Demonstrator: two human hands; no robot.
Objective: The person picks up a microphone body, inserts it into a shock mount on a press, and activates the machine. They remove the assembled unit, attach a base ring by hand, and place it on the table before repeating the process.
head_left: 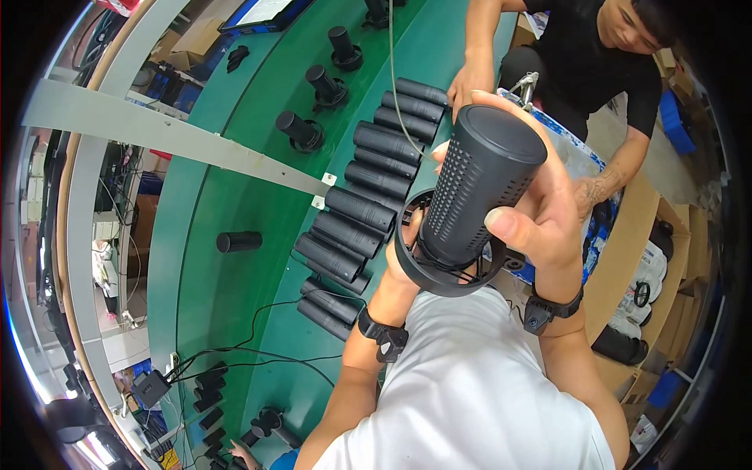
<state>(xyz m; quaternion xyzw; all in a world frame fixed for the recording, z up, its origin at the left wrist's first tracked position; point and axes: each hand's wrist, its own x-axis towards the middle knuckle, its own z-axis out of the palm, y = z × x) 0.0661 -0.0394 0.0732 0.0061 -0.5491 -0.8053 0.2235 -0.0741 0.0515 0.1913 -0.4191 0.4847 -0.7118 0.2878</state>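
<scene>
A black cylinder (476,188) with a perforated wall and smooth round end is held tilted in front of my chest. Around its lower end sits a wide black ring (450,283), with thin dark wires showing inside. My right hand (548,223) is closed round the cylinder, thumb pressed on the near side and fingers reaching behind. At the ring's left side, my left hand (401,262) grips the ring; most of its fingers are hidden behind the part. Each wrist has a black strap.
A row of black cylinders (384,149) lies left of my hands on the green workbench (266,211). Several ringed units (317,82) stand farther off. A metal bar (188,137) crosses the bench; cables (251,348) trail below. A co-worker (595,86) sits opposite, beside an open carton (619,266).
</scene>
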